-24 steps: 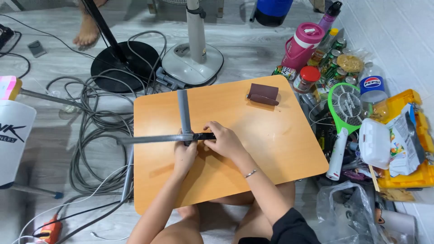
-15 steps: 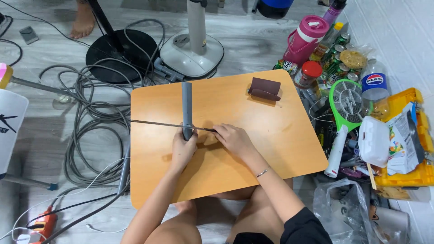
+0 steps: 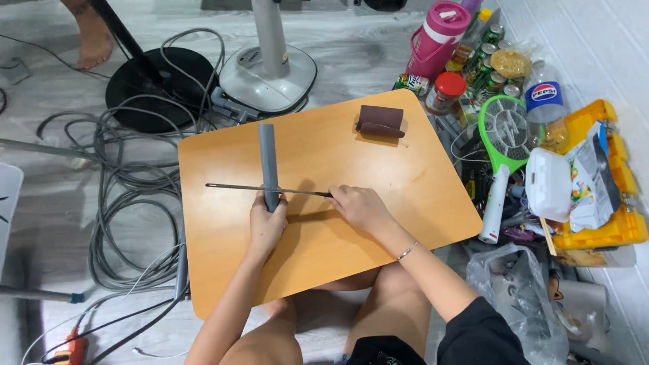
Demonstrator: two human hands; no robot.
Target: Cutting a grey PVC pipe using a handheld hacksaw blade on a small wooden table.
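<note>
left hand [image 3: 265, 224] fingers closed around one grey pipe [image 3: 269, 164], right hand [image 3: 358, 208] gripping one thin saw blade [image 3: 267, 190] across it, one brown block [image 3: 379, 122] on the table [image 3: 405, 189].

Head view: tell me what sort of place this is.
Probably a room at home, used as a floor workspace: a low wooden table on pale floorboards, a standing fan's base, and snacks and drink bottles piled by the wall.

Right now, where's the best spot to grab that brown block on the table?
Grip the brown block across its short sides, coming straight down from above. It lies flat and alone on the table, far from both hands, with open room around it.
</note>
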